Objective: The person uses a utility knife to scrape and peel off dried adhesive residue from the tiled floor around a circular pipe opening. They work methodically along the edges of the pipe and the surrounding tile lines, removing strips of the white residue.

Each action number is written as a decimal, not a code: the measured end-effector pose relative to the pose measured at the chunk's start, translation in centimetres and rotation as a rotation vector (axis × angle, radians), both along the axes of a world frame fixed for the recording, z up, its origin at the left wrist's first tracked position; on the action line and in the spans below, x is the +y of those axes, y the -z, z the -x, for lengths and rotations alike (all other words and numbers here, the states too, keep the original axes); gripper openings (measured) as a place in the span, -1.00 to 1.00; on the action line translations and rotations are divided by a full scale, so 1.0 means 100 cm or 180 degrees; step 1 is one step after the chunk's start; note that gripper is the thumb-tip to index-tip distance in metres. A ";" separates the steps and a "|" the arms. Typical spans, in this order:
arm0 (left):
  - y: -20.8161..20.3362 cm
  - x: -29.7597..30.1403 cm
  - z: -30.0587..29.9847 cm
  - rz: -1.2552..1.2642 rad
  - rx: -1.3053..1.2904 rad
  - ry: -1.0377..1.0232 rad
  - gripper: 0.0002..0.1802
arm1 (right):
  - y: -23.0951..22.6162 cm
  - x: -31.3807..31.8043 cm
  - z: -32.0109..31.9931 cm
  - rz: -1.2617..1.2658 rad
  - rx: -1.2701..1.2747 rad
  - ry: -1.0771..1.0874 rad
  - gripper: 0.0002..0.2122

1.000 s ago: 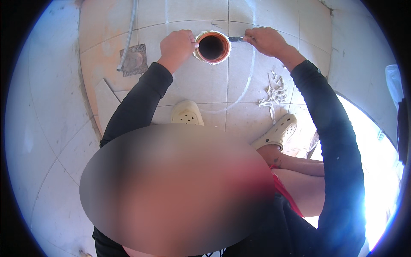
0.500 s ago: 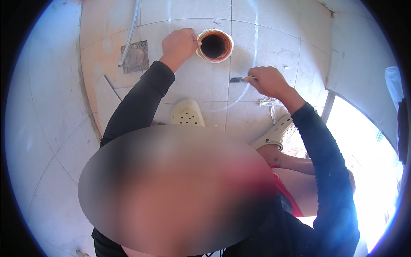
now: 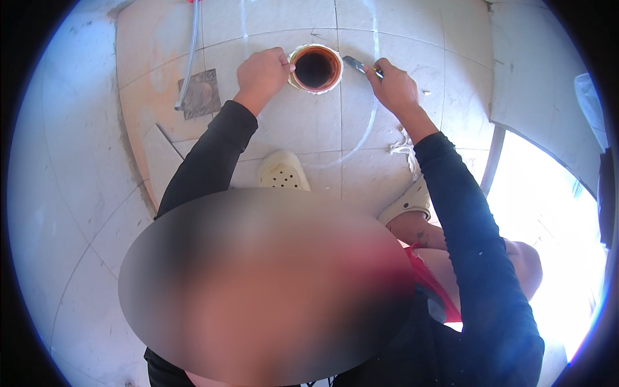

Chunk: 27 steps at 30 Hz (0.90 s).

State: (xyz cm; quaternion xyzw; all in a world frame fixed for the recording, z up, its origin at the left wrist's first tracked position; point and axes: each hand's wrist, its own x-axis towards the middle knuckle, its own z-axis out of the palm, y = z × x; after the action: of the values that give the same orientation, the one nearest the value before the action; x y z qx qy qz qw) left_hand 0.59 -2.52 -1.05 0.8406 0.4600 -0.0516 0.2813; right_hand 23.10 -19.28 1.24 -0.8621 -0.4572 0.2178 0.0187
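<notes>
Noted upper left: clear hose (image 3: 193, 55) overlapping brown mottled square (image 3: 205, 95). Below, pale flat slab (image 3: 158, 158) near tiled wall (image 3: 64, 161). Far right: translucent plastic sheeting (image 3: 590, 106).

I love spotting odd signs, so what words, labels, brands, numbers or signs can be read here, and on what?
No readable text anywhere.
Bladed tool in the right hand: no lettering visible.
White curve on the tiled floor: no letters.
Cream clog: any markings too small to read.
Dark ankle marks: too blurred.

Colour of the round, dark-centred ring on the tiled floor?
Orange-brown. The round, dark-centred ring shows best in the head view.
</notes>
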 end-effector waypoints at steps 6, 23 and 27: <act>0.005 0.001 0.000 -0.0097 -0.0015 0.0036 -0.72 | 0.003 0.011 -0.017 -0.0176 -0.0226 -0.0810 -0.60; 0.003 0.006 -0.001 0.0072 -0.0032 0.0099 -0.74 | 0.003 -0.001 -0.019 0.0044 -0.0043 -0.0996 -0.63; 0.001 0.007 -0.003 -0.0003 0.0049 0.0105 -0.74 | -0.003 -0.016 -0.004 0.0250 0.0300 -0.1544 -0.67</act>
State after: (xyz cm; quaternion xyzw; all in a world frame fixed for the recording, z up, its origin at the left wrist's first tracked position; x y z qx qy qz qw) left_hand 0.90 -1.81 -1.18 0.8478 0.4483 -0.0625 0.2765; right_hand 23.45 -20.87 1.54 -0.7160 -0.6406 0.2735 -0.0463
